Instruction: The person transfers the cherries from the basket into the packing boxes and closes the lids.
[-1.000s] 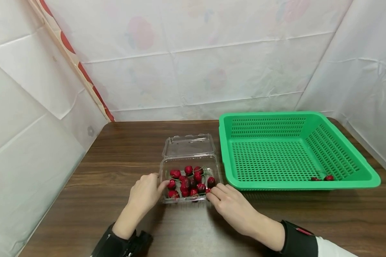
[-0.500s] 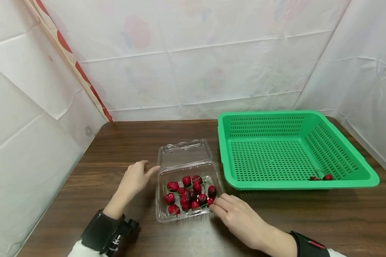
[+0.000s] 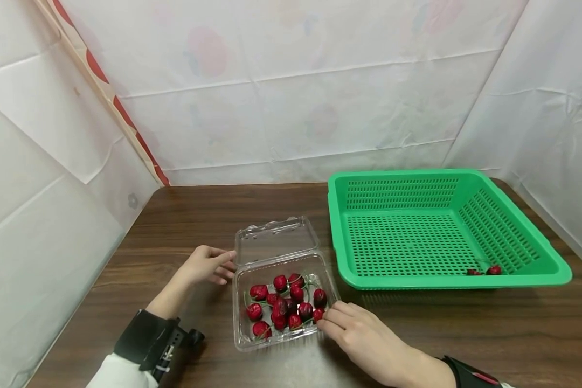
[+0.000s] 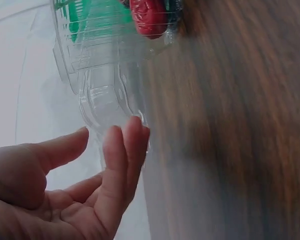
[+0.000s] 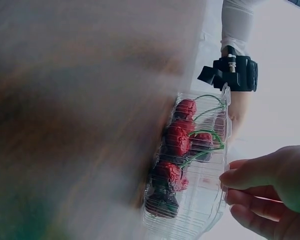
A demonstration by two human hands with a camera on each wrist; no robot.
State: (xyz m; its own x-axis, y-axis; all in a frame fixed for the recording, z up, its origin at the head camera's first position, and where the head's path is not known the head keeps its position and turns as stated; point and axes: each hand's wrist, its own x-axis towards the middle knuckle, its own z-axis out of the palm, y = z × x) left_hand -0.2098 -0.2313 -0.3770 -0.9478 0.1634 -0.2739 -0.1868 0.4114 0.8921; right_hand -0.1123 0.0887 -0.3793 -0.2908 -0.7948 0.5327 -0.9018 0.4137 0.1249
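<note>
A clear plastic clamshell box [image 3: 240, 318] stands on the table with its lid [image 3: 276, 242] folded back, away from me. Several dark red cherries [image 3: 279, 308] with green stems lie in its base. My right hand [image 3: 361, 331] pinches the rim near the front right corner; the right wrist view shows thumb and fingertips [image 5: 232, 179] on either side of that edge. My left hand [image 3: 206, 264] is beside the box's left side by the hinge. In the left wrist view its thumb and fingers [image 4: 115, 160] are spread apart, fingertips close to the lid.
A green perforated basket [image 3: 451, 281] sits to the right of the box, with a few cherries [image 3: 493, 270] in its near right corner. The wooden table [image 3: 199, 210] is bordered by white sheeting [image 3: 291, 108] at the back and both sides.
The box has slid toward me and turned slightly, my right hand staying on its rim. My left hand has come off the box's left side and moved back toward the lid.
</note>
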